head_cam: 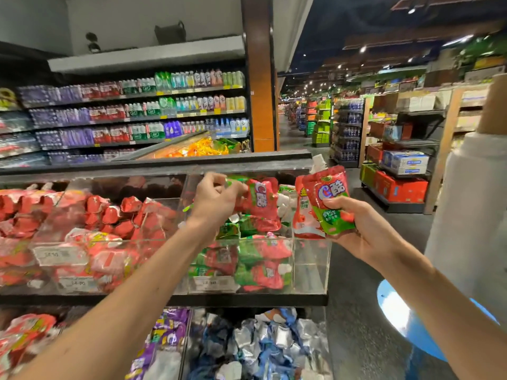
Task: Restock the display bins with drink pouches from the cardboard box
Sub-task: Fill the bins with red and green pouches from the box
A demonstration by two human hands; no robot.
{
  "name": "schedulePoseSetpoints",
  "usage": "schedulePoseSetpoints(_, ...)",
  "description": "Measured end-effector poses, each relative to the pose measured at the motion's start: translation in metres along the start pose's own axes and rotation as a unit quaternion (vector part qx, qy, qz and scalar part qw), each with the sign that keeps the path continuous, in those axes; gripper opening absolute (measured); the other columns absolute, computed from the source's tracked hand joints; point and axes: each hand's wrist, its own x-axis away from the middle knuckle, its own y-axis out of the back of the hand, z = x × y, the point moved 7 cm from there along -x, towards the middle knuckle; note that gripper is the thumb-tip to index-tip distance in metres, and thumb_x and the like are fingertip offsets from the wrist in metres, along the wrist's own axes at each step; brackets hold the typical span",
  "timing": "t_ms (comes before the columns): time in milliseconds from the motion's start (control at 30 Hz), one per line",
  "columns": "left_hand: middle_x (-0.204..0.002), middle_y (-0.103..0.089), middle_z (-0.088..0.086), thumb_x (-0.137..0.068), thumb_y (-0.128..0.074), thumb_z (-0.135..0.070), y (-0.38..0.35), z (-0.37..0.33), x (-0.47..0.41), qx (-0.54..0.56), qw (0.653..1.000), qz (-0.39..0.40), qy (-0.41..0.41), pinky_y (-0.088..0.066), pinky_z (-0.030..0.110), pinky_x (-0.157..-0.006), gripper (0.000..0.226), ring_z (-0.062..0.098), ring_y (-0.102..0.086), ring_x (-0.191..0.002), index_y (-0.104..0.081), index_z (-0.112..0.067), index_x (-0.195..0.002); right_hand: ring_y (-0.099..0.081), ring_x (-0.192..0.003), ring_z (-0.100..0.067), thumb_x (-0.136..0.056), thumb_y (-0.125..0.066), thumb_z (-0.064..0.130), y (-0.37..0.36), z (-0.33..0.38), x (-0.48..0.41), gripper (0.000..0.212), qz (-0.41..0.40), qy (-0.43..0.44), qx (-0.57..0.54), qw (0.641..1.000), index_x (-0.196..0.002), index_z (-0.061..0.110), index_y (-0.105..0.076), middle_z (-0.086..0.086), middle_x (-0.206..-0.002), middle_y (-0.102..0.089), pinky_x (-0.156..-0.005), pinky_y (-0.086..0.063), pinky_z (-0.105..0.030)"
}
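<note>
My left hand [216,198] pinches the top of a red and green drink pouch [260,204] and holds it over the clear acrylic display bin [311,259]. That bin holds several red and green pouches [255,259]. My right hand [359,229] grips two more pouches [323,204] upright, just right of the bin's top edge; the front one is red with a green base and a white spout. The cardboard box is out of view.
Left of the bin, more clear bins [82,242] hold red pouches. A lower tier holds purple pouches [164,338] and blue and silver pouches [263,346]. A white roll [472,215] and a blue round object [406,319] stand at the right. The aisle floor [354,297] runs rightwards.
</note>
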Motion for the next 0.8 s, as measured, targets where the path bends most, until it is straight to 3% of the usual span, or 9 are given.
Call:
schedulePoseSetpoints(67,-0.084,-0.069,0.009,-0.087,-0.073,-0.023,-0.008,0.011,-0.001,-0.101,0.994,0.035,-0.018,-0.052,0.02,-0.058,0.023,0.008,-0.065,-0.063,-0.052,-0.016,-0.094,-0.068,-0.107,-0.033,-0.067,-0.07,0.016,-0.001,-0.002,0.001,0.06,-0.016,0.003,0.008,1.0,-0.124,0.002,-0.058,-0.019,-0.113,-0.072,-0.102,-0.049,-0.049)
schedulePoseSetpoints(167,-0.082,-0.065,0.001,-0.084,-0.075,-0.043,-0.014,0.016,-0.005,-0.257,0.957,0.095,-0.09,-0.043,0.026,-0.063,0.03,0.014,-0.061,-0.076,-0.056,-0.02,-0.084,-0.063,-0.117,-0.038,-0.078,-0.067,0.012,-0.009,-0.002,0.004,0.047,-0.021,0.013,0.012,1.0,-0.123,0.002,-0.06,-0.022,-0.119,-0.069,-0.107,-0.044,-0.054)
schedulePoseSetpoints(300,-0.102,-0.062,0.0,-0.084,-0.067,-0.058,-0.016,0.011,-0.006,-0.459,0.861,0.079,-0.201,-0.037,0.037,-0.086,0.04,0.022,-0.046,-0.108,-0.062,-0.02,-0.091,-0.059,-0.121,-0.042,-0.073,-0.068,0.013,-0.017,-0.004,0.01,0.051,-0.03,0.02,0.018,0.999,-0.122,0.003,-0.061,-0.024,-0.125,-0.065,-0.109,-0.042,-0.056)
schedulePoseSetpoints(367,-0.109,-0.057,0.001,-0.085,-0.062,-0.063,-0.019,0.017,-0.005,-0.536,0.814,0.091,-0.203,-0.034,0.04,-0.092,0.041,0.024,-0.04,-0.114,-0.06,-0.023,-0.093,-0.058,-0.122,-0.042,-0.069,-0.07,0.015,-0.019,-0.003,0.013,0.047,-0.024,0.022,0.03,0.999,-0.115,0.008,-0.063,-0.022,-0.124,-0.066,-0.11,-0.039,-0.057)
schedulePoseSetpoints(533,-0.112,-0.049,0.0,-0.085,-0.059,-0.067,-0.015,0.015,-0.008,-0.591,0.777,0.127,-0.175,-0.032,0.043,-0.096,0.043,0.024,-0.035,-0.116,-0.059,-0.024,-0.087,-0.06,-0.109,-0.044,-0.07,-0.074,0.011,-0.013,0.001,0.017,0.044,-0.052,0.034,0.058,0.996,-0.112,0.008,-0.063,-0.019,-0.115,-0.071,-0.106,-0.032,-0.067)
schedulePoseSetpoints(633,-0.115,-0.048,0.003,-0.086,-0.059,-0.065,-0.02,0.008,-0.006,-0.652,0.73,0.128,-0.161,-0.032,0.046,-0.099,0.042,0.027,-0.034,-0.119,-0.059,-0.023,-0.094,-0.067,-0.093,-0.035,-0.086,-0.063,0.008,-0.008,0.002,0.017,0.022,-0.071,0.036,0.044,0.996,-0.108,0.007,-0.063,-0.014,-0.098,-0.074,-0.104,-0.039,-0.062)
schedulePoseSetpoints(700,-0.127,-0.047,0.003,-0.087,-0.065,-0.052,-0.029,-0.001,-0.001,-0.626,0.736,0.132,-0.22,-0.033,0.045,-0.099,0.041,0.027,-0.035,-0.124,-0.058,-0.026,-0.118,-0.07,-0.085,-0.029,-0.088,-0.06,0.007,-0.009,0.002,0.015,0.019,-0.07,0.032,0.033,0.996,-0.107,0.006,-0.062,-0.013,-0.094,-0.074,-0.098,-0.046,-0.056)
schedulePoseSetpoints(767,-0.14,-0.045,0.0,-0.087,-0.07,-0.027,-0.046,-0.005,0.014,-0.511,0.768,0.223,-0.316,-0.037,0.042,-0.101,0.056,0.023,-0.037,-0.128,-0.05,-0.032,-0.139,-0.071,-0.081,-0.025,-0.081,-0.063,0.008,-0.013,0.004,0.014,0.028,-0.06,0.029,0.032,0.997,-0.108,0.006,-0.062,-0.013,-0.094,-0.074,-0.092,-0.051,-0.051)
schedulePoseSetpoints(800,-0.141,-0.047,-0.002,-0.089,-0.068,-0.019,-0.051,-0.003,0.021,-0.449,0.782,0.281,-0.328,-0.039,0.04,-0.103,0.055,0.019,-0.041,-0.128,-0.052,-0.032,-0.14,-0.072,-0.081,-0.025,-0.074,-0.065,0.01,-0.015,0.004,0.013,0.035,-0.053,0.026,0.032,0.998,-0.109,0.005,-0.062,-0.013,-0.095,-0.074,-0.09,-0.053,-0.049)
